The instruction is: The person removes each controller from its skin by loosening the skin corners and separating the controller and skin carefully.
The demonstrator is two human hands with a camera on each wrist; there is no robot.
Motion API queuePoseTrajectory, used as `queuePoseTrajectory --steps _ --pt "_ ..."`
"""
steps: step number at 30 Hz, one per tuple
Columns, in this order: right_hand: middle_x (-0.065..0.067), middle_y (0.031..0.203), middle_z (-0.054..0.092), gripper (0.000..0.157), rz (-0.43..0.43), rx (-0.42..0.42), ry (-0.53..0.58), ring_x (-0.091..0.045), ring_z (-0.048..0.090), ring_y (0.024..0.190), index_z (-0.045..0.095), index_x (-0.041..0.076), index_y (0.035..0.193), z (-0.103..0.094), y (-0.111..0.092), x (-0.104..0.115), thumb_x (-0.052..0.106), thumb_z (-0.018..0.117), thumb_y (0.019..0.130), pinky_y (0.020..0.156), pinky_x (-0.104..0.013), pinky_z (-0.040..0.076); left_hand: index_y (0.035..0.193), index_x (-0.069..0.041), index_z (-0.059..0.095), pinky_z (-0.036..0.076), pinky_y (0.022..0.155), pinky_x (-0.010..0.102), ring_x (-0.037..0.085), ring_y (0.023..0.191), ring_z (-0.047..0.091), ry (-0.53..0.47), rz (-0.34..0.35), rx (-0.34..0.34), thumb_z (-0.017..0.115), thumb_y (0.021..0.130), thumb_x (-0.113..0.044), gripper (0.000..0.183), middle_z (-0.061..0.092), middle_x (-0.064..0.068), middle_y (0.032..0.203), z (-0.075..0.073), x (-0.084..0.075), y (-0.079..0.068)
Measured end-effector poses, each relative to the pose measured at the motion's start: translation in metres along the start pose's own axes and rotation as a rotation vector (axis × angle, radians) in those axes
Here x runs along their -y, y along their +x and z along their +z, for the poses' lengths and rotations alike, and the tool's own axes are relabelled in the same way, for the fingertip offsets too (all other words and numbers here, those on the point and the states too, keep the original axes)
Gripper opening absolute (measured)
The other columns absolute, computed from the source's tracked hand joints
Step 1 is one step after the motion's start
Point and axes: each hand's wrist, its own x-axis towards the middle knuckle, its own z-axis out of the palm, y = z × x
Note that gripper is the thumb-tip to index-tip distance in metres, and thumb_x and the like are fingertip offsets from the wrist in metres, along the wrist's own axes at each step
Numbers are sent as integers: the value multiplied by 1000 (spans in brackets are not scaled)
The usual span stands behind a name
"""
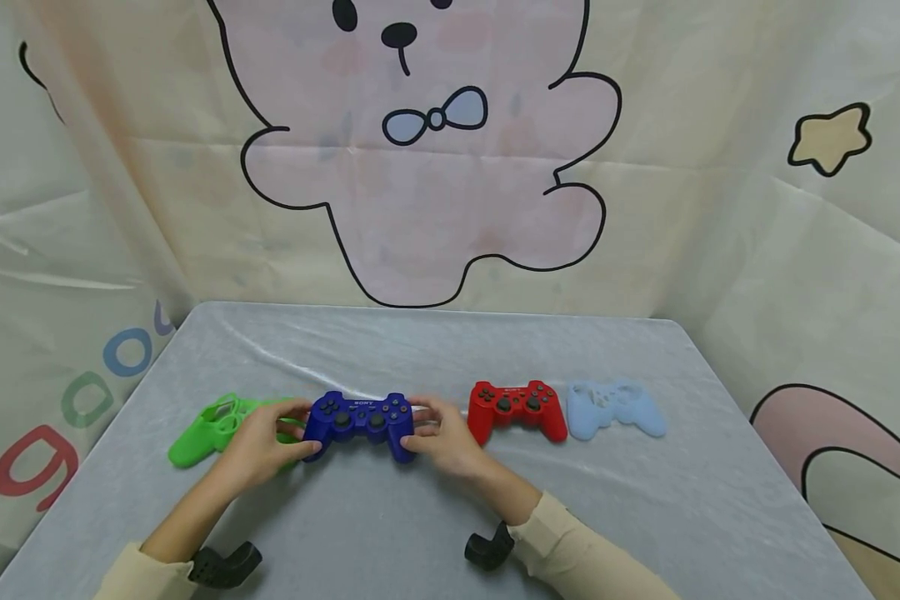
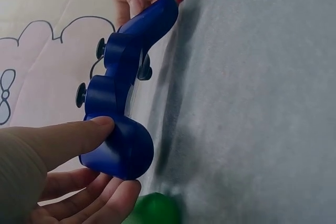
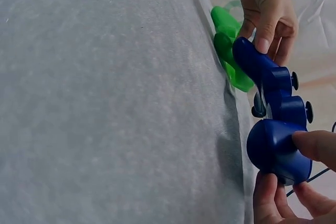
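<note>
A dark blue game controller (image 1: 358,419) is held between both hands, face toward the head camera, with its two thumbsticks showing. My left hand (image 1: 258,443) grips its left handle, thumb (image 2: 79,139) on the front side and fingers behind. On the other handle, my right hand (image 1: 447,437) pinches with the thumb in front and the fingers at the back. Both wrist views show the blue controller (image 2: 118,90) edge-on above the table. Just behind my left hand lies a bright green silicone controller cover (image 1: 208,427), partly hidden by that hand.
To the right of my right hand a red game controller (image 1: 517,410) lies on the grey cloth-covered table (image 1: 390,533). Beside it is a light blue silicone cover (image 1: 615,408). A printed curtain (image 1: 690,167) stands around the table's back and sides.
</note>
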Motion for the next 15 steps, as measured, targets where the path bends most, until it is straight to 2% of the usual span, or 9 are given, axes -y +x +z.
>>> queuePoseTrajectory --steps 8,15 --pt "-26 131 61 57 -8 30 7 -23 68 103 54 1 140 0 4 -8 -4 73 87 89 -34 58 133 5 60 50 67 24 20 93 69 2 -34 -11 84 81 -15 61 70 17 116 3 7 -4" --pt "-27 127 61 56 -26 41 35 -16 65 92 55 -2 138 1 5 -14 -6 73 85 81 -26 55 130 3 62 50 64 23 17 88 67 -3 -29 -33 84 81 -12 55 70 17 114 5 8 -5"
